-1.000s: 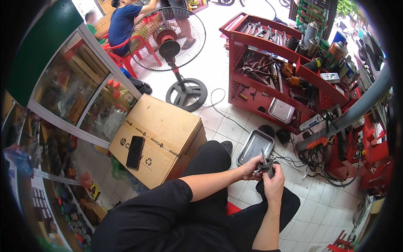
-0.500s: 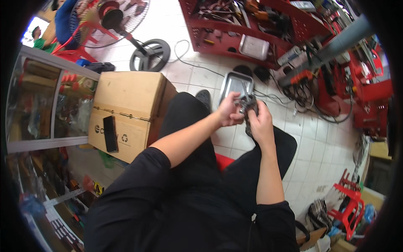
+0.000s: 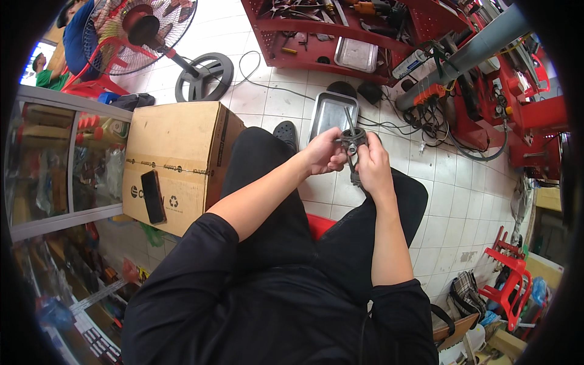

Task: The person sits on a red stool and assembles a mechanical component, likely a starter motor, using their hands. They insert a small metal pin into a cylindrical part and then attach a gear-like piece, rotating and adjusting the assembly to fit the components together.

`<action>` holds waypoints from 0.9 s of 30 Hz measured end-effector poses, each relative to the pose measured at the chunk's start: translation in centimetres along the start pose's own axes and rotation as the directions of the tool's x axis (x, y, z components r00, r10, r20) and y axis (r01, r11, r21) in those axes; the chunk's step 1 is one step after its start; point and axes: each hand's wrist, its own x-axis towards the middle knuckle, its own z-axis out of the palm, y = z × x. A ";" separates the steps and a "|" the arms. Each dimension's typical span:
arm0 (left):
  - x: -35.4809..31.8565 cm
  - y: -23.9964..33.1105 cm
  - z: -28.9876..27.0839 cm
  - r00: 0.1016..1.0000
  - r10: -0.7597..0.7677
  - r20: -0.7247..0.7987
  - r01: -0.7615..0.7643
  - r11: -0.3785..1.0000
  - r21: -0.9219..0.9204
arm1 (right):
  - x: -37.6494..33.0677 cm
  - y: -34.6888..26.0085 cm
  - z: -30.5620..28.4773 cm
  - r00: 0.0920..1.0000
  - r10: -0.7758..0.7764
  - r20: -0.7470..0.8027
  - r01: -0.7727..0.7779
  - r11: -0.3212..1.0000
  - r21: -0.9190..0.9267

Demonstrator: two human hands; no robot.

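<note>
Above my knees, both hands are at a dark grey metal part with a round, ring-shaped head (image 3: 353, 137), a bright bolt-like piece on its near side and a longer body hanging below. A thin metal rod (image 3: 348, 117) sticks up from the ring. My right hand (image 3: 373, 168) is wrapped round the part's right side, thumb on its front. At its left edge my left hand (image 3: 325, 152) is closed, fingers curled against it; what lies between those fingertips is partly hidden. Just beyond them a shallow metal tray (image 3: 332, 112) rests on the tiled floor.
To my left stands a cardboard box (image 3: 173, 131) with a phone (image 3: 153, 196) on top, beside a glass-fronted cabinet (image 3: 73, 164). Ahead are a fan (image 3: 201, 78), a red tool rack (image 3: 304, 45) and cables (image 3: 426, 118). A red stool (image 3: 511, 283) is at right.
My view has shifted slightly. The metal part is turned so its ring opening and the upright rod show more plainly. Both hands stay on it.
</note>
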 end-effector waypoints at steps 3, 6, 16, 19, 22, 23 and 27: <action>-0.3 -0.2 1.9 0.965 0.155 -0.209 -0.142 0.987 0.077 | 0.1 0.2 0.1 1.000 0.001 -0.017 -0.001 1.000 0.021; -0.2 -0.3 2.2 0.905 0.316 -0.283 -0.247 0.935 0.254 | 0.3 0.4 0.2 0.998 -0.022 -0.051 0.021 0.999 -0.031; 0.7 -0.1 0.1 0.831 0.477 -0.287 -0.262 0.790 0.553 | 0.8 2.2 -0.1 0.986 -0.094 -0.139 0.075 0.988 -0.134; 0.2 0.4 0.2 0.863 0.398 -0.312 -0.244 0.869 0.431 | 1.2 2.6 -0.5 0.984 0.128 -0.122 -0.094 0.962 0.255; 0.4 0.5 0.0 0.900 0.323 -0.291 -0.237 0.926 0.294 | 1.6 4.2 -0.9 0.957 0.275 -0.089 -0.174 0.795 0.582; 0.4 0.5 -0.1 0.912 0.326 -0.250 -0.250 0.923 0.292 | 1.6 4.0 -0.9 0.956 0.283 -0.074 -0.181 0.772 0.610; -0.1 0.6 0.8 0.943 0.298 -0.151 -0.274 0.949 0.157 | 1.7 4.1 -1.0 0.951 0.307 -0.025 -0.208 0.699 0.684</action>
